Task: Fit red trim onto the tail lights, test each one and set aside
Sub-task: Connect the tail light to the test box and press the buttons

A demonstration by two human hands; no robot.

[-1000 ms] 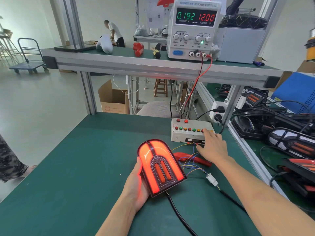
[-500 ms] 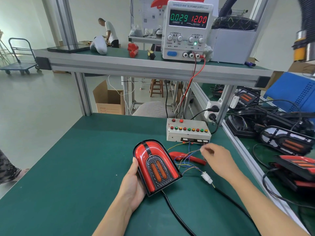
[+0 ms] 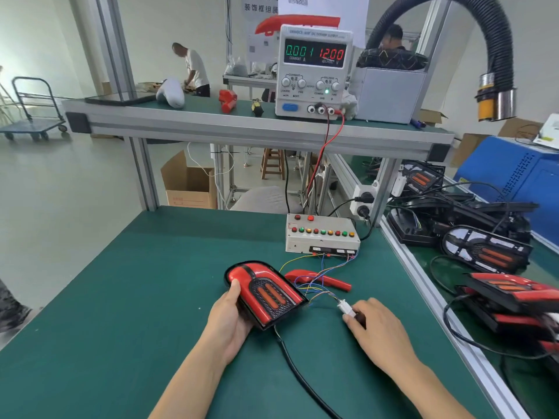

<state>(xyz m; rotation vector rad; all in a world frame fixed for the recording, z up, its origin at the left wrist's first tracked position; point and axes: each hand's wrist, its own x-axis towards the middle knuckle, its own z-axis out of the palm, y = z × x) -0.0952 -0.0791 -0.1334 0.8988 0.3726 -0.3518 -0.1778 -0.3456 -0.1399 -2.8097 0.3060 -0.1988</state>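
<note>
An arch-shaped tail light [image 3: 266, 293] with red trim lies unlit on the green mat, its black cable running toward me. My left hand [image 3: 230, 319] grips its left edge, thumb on the red trim. My right hand [image 3: 375, 334] pinches the white connector [image 3: 346, 309] where the coloured wires meet the cable. Those wires lead to the grey test box [image 3: 322, 234] with its row of buttons. A loose red trim piece [image 3: 317, 278] lies under the wires. The power supply [image 3: 314, 71] reads 0.001 A and 12.00 V.
Several more tail lights [image 3: 487, 249] and black cables are heaped on the bench to the right, beyond an aluminium rail [image 3: 423, 285]. A black extraction hose [image 3: 496, 95] hangs at upper right. The shelf [image 3: 242, 125] above carries small parts. Two people stand in the background.
My right hand left the test box buttons and came down to the white connector. The tail light went from glowing red to dark, and the current reading dropped from 0.192 to 0.001.
</note>
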